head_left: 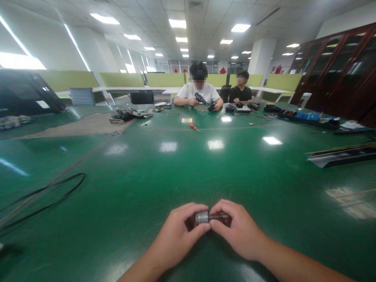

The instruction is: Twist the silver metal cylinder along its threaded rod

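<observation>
Both of my hands meet low in the middle of the view, just above the green table [188, 172]. Between them is a small silver cylindrical motor [201, 217] with a dark threaded shaft [219, 216] sticking out to the right. My left hand [176, 235] is closed around the silver body, thumb and fingers pinching it. The fingers of my right hand [237, 231] are closed on the dark shaft end. The rest of the part is hidden by my fingers.
A black cable [44, 196] loops at the left. A red-handled screwdriver [194, 127] lies mid-table. Black rails [343, 154] lie at the right. Two people [199, 94] sit at the far side among tools and parts; one holds a power drill [201, 98].
</observation>
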### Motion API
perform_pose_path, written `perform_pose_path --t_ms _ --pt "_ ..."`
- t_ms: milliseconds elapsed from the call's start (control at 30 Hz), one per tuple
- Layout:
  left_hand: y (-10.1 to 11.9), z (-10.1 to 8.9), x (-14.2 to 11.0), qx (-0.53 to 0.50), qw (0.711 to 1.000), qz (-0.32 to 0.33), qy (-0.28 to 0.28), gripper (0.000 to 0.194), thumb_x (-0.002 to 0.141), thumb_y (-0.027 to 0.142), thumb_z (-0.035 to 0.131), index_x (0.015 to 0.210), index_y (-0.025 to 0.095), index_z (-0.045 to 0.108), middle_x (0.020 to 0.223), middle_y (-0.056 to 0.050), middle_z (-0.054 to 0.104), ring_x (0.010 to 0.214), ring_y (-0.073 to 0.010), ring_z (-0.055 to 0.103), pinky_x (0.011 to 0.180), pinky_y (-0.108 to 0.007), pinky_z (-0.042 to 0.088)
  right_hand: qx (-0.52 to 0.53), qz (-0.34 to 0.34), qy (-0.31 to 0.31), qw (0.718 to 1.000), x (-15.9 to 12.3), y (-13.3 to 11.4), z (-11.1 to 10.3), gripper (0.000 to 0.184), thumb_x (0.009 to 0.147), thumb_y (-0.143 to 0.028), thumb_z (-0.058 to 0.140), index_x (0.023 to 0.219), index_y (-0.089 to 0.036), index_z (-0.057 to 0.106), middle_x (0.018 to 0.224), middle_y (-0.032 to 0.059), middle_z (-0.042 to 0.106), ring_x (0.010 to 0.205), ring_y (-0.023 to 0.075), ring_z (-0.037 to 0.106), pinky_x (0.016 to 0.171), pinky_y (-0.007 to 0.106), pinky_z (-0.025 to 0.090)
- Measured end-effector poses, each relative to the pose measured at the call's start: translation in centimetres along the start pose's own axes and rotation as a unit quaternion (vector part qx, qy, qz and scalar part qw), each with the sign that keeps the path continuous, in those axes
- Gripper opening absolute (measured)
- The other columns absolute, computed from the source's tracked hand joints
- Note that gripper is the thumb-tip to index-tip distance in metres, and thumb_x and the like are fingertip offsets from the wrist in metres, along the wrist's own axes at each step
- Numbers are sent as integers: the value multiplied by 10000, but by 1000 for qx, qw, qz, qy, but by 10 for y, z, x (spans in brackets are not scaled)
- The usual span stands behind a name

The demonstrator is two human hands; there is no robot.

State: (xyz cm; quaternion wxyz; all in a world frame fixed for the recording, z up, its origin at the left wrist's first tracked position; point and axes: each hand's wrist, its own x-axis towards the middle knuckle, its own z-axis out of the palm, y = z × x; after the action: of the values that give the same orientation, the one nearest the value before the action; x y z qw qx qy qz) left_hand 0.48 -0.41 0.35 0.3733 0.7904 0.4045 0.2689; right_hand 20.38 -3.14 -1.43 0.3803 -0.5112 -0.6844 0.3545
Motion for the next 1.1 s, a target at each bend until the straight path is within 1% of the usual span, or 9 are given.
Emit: perform_pose_path --t_ms 133,300,733,1100 --pt "0 0 -1 -1 1000 3 0 190 869 269 710 1059 266 708 941 14 723 875 -178 647 775 -271 447 2 1 1 1000 -1 1 1 58 816 -157 668 832 -209 690 771 -21 631 693 137 571 632 243 404" --pt "0 0 0 -2 1000 5 3 200 862 255 720 1061 267 706 947 20 723 882 -171 649 790 -266 450 -2 -4 -1 1000 -1 0 0 51 818 -161 672 823 -210 686 770 -25 633 709 137 579 646 245 404" --pt "0 -1 -1 0 1000 -3 -5 195 863 276 715 1057 255 710 963 -8 729 892 -199 653 789 -286 452 -6 -4 1 1000 0 0 0 61 805 -147 669 819 -204 684 769 -18 637 708 143 580 654 252 405" --pt "-1 0 -1 -5 1000 1 0 194 871 263 705 1064 250 707 950 -4 722 885 -189 648 790 -282 452 -5 0 0 1000 -2 1 0 46 811 -156 667 812 -199 682 755 -21 625 694 139 568 643 251 397"
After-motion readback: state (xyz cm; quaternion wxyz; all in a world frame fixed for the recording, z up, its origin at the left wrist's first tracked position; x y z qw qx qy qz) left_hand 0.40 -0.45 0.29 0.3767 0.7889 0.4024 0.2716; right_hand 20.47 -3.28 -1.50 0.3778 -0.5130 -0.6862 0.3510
